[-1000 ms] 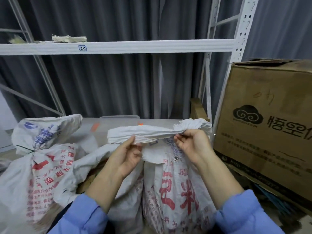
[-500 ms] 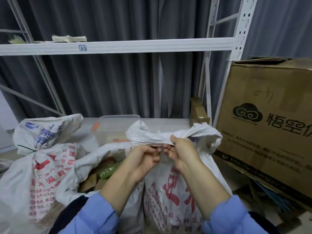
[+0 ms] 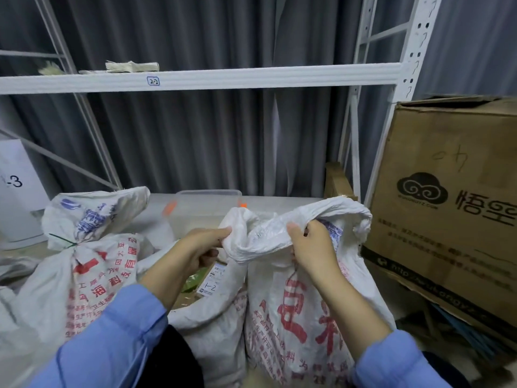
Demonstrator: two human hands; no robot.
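Head view, all positions referenced to the cardboard box (image 3: 447,219) at far right. Farthest left of the box is a white carton (image 3: 19,191) marked "-3". Next toward the box is a tied sack (image 3: 92,256), white woven with red print, neck cinched by a green tie (image 3: 63,242), top flopped over. Higher up, the shelf beam (image 3: 237,78) runs across to the rack upright (image 3: 402,79) just left of the box. A paper bundle (image 3: 131,66) lies on the beam, well left of the box. Left hand (image 3: 195,250): fingers (image 3: 216,233) curled, pinching the left edge of the mouth of the held sack (image 3: 302,317). Under that hand is an open sack (image 3: 221,326) with a tag (image 3: 209,288) reading "2-1" and something green inside. Behind it, a clear plastic bin (image 3: 208,203). The held sack stands upright just left of the box, can't tell if it touches it. Its mouth is bunched and lifted. Right hand (image 3: 313,247): fingers clenched round the bunched rim on the side nearer the box.
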